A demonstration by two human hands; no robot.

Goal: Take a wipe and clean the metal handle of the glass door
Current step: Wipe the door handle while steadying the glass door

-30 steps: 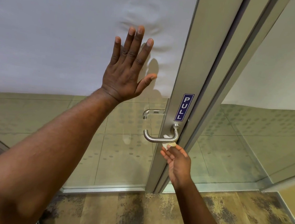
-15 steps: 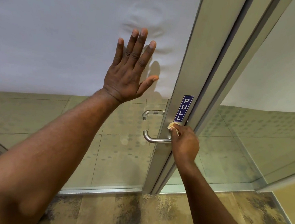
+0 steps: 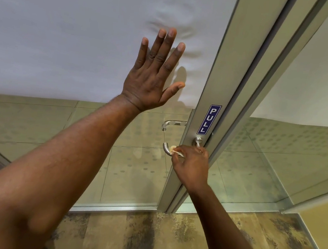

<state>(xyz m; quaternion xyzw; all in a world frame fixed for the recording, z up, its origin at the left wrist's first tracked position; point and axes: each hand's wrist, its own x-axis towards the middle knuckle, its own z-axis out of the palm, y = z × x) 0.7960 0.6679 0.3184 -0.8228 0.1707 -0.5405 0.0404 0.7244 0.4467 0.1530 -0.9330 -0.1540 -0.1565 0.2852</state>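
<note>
The metal lever handle (image 3: pixel 166 148) juts left from the door's aluminium frame (image 3: pixel 218 85), just below a blue PULL sign (image 3: pixel 209 119). My right hand (image 3: pixel 191 166) covers most of the handle's bar and pinches a small pale wipe (image 3: pixel 174 149) against it near the free curved end. My left hand (image 3: pixel 155 74) rests flat with fingers spread on the frosted upper part of the glass door (image 3: pixel 67 36), above and left of the handle.
A second handle (image 3: pixel 172 123) shows through the glass on the door's far side. A fixed glass panel (image 3: pixel 275 154) stands to the right of the frame. Patterned carpet (image 3: pixel 188 241) covers the floor at my feet.
My right hand rose from below the handle to its base by the frame, then slid left along the bar with the wipe. My left hand stayed pressed on the glass.
</note>
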